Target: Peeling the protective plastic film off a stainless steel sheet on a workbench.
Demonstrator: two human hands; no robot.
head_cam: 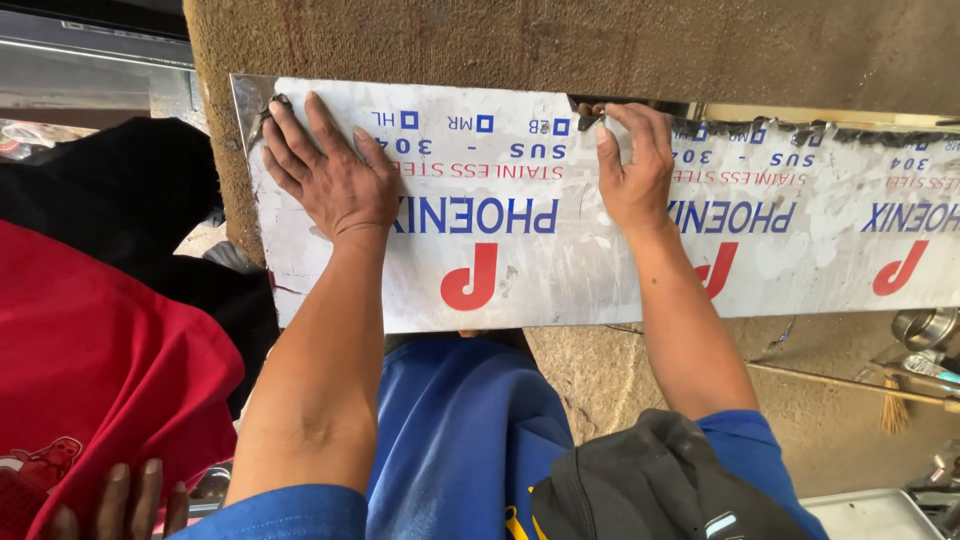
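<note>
A long steel sheet (520, 270) covered in white protective film with blue and red print lies across a brown carpeted bench (600, 50). My left hand (330, 175) lies flat on the sheet near its left end, fingers spread. My right hand (632, 165) pinches the torn edge of the film (612, 128) at the sheet's far edge, where bare shiny metal (780, 115) shows along the top right.
Another person in a red shirt (90, 370) stands at the left, their hand (125, 500) at the bottom left corner. Metal pots (925, 325) and a tray (870, 512) sit on the floor at the right. A thin rod (840, 383) lies on the concrete floor.
</note>
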